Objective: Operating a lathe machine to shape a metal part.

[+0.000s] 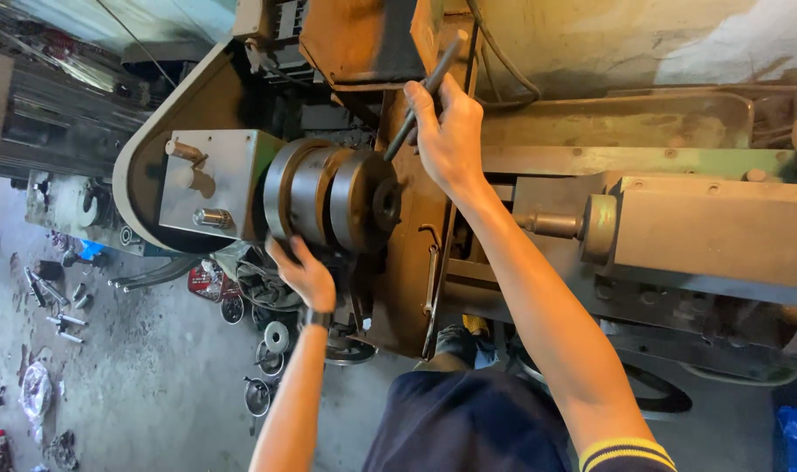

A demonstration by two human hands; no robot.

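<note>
left hand (304,273) under chuck (333,197), right hand (449,131) gripping bar (424,92)

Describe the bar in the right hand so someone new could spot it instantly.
Start at the big round steel chuck on the lathe. A thin dark metal bar rises diagonally from the chuck's face, gripped by the right hand. It is the only long slim rod there; the left hand cups the chuck below.

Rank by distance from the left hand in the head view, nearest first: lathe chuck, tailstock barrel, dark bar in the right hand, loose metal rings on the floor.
From the left hand:
1. Lathe chuck: touching, directly above the hand.
2. Loose metal rings: on the floor, below the hand.
3. Dark bar: up right, gripped by the right hand.
4. Tailstock barrel: far right.
</note>
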